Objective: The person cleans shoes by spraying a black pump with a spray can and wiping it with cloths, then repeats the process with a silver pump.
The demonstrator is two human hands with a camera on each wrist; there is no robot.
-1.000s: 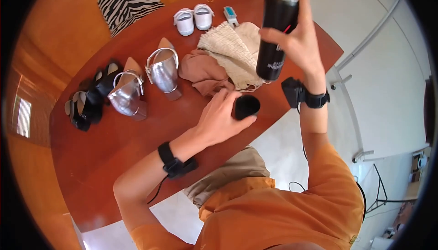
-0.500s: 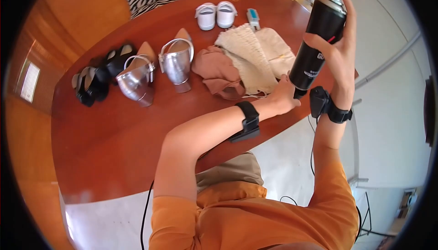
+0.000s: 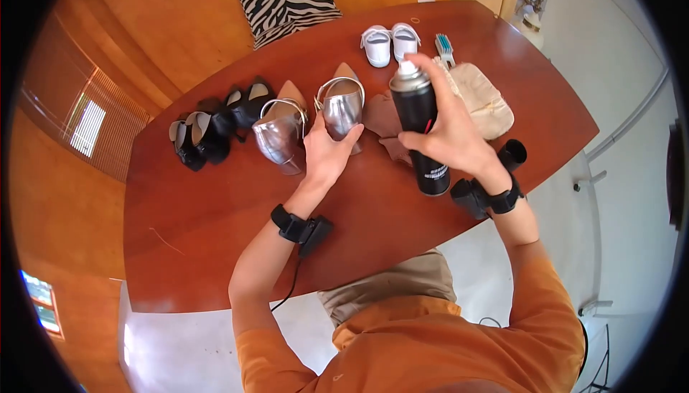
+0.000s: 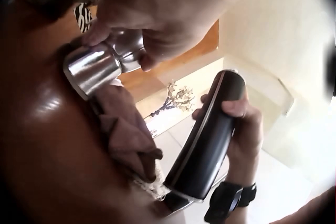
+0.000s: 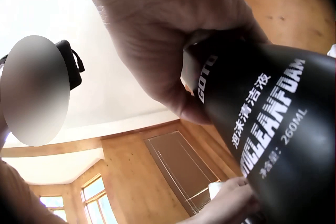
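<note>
In the head view the left hand (image 3: 328,150) grips the back of the right-hand silver heeled shoe (image 3: 342,111); the left wrist view shows its fingers and thumb around the silver heel (image 4: 94,69). The right hand (image 3: 456,134) holds a black spray can (image 3: 418,134) upright and slightly tilted over the table, thumb on one side, a finger at the white nozzle (image 3: 408,68). White lettering on the can (image 5: 278,119) shows in the right wrist view. The other silver shoe (image 3: 280,138) stands just left of the gripped one.
Black shoes (image 3: 208,134) stand left on the table (image 3: 237,249). A pink cloth (image 3: 382,115) and cream cloth (image 3: 482,102) lie right of the silver shoes. White small shoes (image 3: 377,47) and a brush (image 3: 444,50) are at the back; a black cap (image 3: 512,154) stands near the right edge.
The left hand has let go of the black cap at the table's right and moved left to grip a silver shoe. The right hand has brought the can left and lower, towards that shoe.
</note>
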